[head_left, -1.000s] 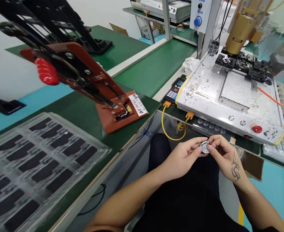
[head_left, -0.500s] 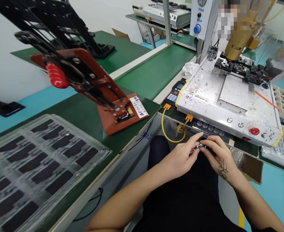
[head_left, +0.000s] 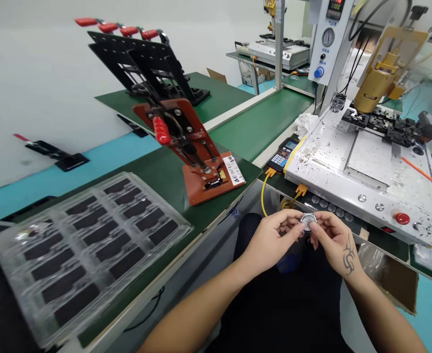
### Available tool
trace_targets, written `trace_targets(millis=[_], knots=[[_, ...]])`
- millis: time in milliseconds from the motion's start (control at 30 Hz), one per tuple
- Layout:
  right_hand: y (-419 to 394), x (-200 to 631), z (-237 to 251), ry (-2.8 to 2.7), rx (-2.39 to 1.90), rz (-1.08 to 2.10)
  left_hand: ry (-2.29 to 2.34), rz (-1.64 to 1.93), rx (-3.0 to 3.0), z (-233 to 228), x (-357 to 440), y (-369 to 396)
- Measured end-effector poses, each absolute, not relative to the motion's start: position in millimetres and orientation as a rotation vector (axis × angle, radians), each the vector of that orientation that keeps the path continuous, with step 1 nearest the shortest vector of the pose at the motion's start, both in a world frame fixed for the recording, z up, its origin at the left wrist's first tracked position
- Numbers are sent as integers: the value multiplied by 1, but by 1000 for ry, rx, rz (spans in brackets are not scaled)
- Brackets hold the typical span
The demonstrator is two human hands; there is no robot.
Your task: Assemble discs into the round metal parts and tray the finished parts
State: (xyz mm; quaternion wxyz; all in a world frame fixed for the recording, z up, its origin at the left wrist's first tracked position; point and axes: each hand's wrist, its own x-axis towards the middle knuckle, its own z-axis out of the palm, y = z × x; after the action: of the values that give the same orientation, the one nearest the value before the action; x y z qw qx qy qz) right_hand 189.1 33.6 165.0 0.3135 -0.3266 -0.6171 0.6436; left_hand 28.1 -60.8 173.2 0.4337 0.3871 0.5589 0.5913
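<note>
Both hands hold a small round silver watch case (head_left: 307, 221) above my lap, its flat face turned up toward me. My left hand (head_left: 275, 239) grips its left edge, with the thumb near the lower rim and the other fingers curled behind. On the opposite edge, my right hand (head_left: 334, 240) pinches it between thumb and fingers, with the thumb resting on the lower right of the face. The fingertips hide parts of the rim and the underside.
Left, a clear plastic tray (head_left: 102, 279) with dark inserts lies on the green bench. A brown toggle press (head_left: 197, 191) with a red handle stands beyond it. On the right is a white machine (head_left: 333, 171) with a gold head (head_left: 375, 83), a keypad controller (head_left: 284, 154) and a red button (head_left: 401, 218).
The watch case has turned from nearly edge-on to face-up between my fingers. The camera view has shifted, so the benches and machine appear farther right.
</note>
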Motion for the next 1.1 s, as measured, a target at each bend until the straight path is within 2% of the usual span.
trace_targets(millis=[1100], knots=[[28,181,183,-1727,-847,1633,1317,1557,964,184,26,-69]])
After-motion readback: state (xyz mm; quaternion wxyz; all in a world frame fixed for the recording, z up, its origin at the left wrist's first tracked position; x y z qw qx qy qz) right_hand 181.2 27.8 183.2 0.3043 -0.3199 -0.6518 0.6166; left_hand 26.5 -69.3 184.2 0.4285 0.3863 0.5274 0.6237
